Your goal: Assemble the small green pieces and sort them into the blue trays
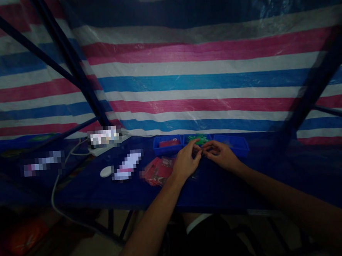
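My left hand [187,158] and my right hand [221,154] meet fingertip to fingertip above the blue table [221,190]. Both are closed in a pinch; whatever sits between the fingers is too small and dark to make out. Just behind them stands a blue bin with green pieces [200,138], partly covered by my left fingers. To its left is a blue bin [157,147] holding something flat and red. A third blue bin [241,147] lies behind my right hand, its contents unclear. Red pieces in clear plastic bags [156,170] are heaped beside my left wrist.
A blurred-out bright rectangle [128,164] and a white round object [106,171] lie at the left. Behind them a white power strip [101,148] trails a cable [55,189] over the table edge. Blue metal posts [90,96] and a striped sheet [197,80] enclose the table.
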`<action>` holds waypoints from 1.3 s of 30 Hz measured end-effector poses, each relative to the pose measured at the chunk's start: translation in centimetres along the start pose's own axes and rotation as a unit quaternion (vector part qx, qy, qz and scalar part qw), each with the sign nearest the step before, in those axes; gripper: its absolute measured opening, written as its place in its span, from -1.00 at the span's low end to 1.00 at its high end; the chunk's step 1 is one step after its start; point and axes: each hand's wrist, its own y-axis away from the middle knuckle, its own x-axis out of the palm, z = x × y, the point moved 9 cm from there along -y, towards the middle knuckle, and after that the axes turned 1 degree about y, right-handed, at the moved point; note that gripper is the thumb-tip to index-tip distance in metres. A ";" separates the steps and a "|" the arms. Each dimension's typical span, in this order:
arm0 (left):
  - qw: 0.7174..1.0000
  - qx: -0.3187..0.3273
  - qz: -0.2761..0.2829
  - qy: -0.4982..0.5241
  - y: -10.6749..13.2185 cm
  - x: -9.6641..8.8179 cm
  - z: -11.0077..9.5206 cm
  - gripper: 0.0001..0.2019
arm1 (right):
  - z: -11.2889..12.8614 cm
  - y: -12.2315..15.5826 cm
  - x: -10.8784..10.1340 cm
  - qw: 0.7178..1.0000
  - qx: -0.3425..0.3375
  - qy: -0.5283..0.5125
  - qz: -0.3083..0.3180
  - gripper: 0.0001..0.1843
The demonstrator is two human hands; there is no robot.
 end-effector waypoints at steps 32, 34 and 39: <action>0.991 0.043 -0.013 -0.125 0.3 0.8 -1.0 -0.70 | 0.5 0.1 -0.9 0.997 0.023 -0.047 -0.057 -0.60; 0.992 0.038 -0.012 -0.123 0.2 0.8 -0.7 -0.74 | 0.9 0.3 -0.6 0.998 0.026 -0.036 -0.047 -0.61; 0.993 0.041 0.008 -0.113 0.1 1.1 -0.4 -0.78 | 1.6 0.5 -0.8 0.998 0.020 0.006 -0.054 -0.61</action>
